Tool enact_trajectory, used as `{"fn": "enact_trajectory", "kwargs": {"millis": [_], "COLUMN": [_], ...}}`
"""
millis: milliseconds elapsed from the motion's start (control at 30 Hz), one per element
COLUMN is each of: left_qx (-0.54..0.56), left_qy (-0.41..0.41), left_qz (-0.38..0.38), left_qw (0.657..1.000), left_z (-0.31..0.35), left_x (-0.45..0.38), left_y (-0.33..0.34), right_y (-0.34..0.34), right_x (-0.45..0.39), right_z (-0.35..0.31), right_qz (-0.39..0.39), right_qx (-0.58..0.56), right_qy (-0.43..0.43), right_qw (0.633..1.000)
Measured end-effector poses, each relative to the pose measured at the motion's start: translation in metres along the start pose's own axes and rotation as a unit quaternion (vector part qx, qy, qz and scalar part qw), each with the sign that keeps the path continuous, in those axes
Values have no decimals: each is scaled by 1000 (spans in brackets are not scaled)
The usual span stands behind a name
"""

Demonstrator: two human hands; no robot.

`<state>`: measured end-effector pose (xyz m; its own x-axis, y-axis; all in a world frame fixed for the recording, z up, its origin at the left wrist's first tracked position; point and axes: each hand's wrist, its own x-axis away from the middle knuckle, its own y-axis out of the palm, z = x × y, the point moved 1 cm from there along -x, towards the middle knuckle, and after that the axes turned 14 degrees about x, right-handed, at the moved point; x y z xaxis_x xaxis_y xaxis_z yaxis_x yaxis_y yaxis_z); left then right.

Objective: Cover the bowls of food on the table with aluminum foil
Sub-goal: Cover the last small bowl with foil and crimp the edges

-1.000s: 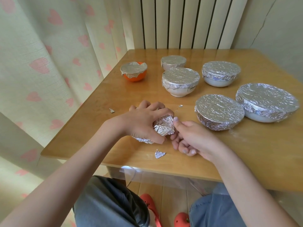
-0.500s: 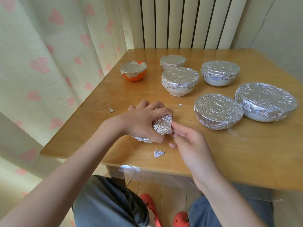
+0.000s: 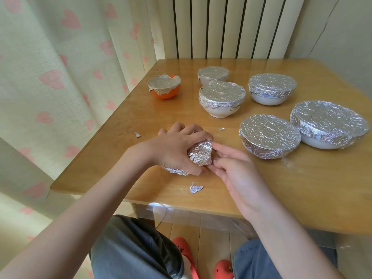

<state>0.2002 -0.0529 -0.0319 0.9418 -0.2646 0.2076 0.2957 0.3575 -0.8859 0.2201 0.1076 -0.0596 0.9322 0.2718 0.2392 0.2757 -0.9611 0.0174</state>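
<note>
A small foil-wrapped bowl (image 3: 200,155) sits near the table's front edge, mostly hidden under my left hand (image 3: 175,150), whose fingers curl over its top. My right hand (image 3: 237,174) lies beside it on the right, its straight fingertips touching the crinkled foil on the bowl's side. Further back stand several bowls capped with foil: an orange bowl (image 3: 164,93), a small white bowl (image 3: 213,75), a footed white bowl (image 3: 221,99), a white bowl (image 3: 271,89), and two wide bowls (image 3: 268,135) (image 3: 330,123).
The wooden table (image 3: 302,188) carries torn foil scraps: one (image 3: 195,188) near the front edge, one (image 3: 137,134) at the left, a tiny one (image 3: 221,129) mid-table. A heart-print curtain (image 3: 60,77) hangs left, a radiator (image 3: 231,27) behind. My knees and red shoes show below.
My right hand has uncurled from a loose fist, turned palm up and slid its fingertips against the foil on the bowl's side. My left hand has stayed on top.
</note>
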Motion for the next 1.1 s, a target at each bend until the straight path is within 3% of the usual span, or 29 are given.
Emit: {"fn": "enact_trajectory", "kwargs": {"millis": [400, 533, 600, 667, 900, 1100], "left_qx": [9, 27, 18, 13, -38, -9], "left_qy": [-10, -62, -98, -109, -27, 12], "left_qz": [19, 41, 1, -50, -128, -86], "left_qw": [1000, 997, 995, 993, 991, 996], "left_z": [-1, 7, 9, 10, 6, -2], "left_x": [0, 4, 7, 10, 10, 4], "left_y": [2, 3, 0, -7, -22, -15], "right_y": [-4, -15, -16, -15, -7, -3], "right_x": [-4, 1, 4, 6, 13, 7], "right_z": [-6, 1, -2, -4, 8, 9], "right_qz": [-21, 57, 81, 84, 65, 82], "right_qx": [-81, 180, 262, 289, 352, 347], "right_qy": [43, 1, -38, -62, -129, -134], "right_qw": [996, 982, 961, 952, 925, 925]}}
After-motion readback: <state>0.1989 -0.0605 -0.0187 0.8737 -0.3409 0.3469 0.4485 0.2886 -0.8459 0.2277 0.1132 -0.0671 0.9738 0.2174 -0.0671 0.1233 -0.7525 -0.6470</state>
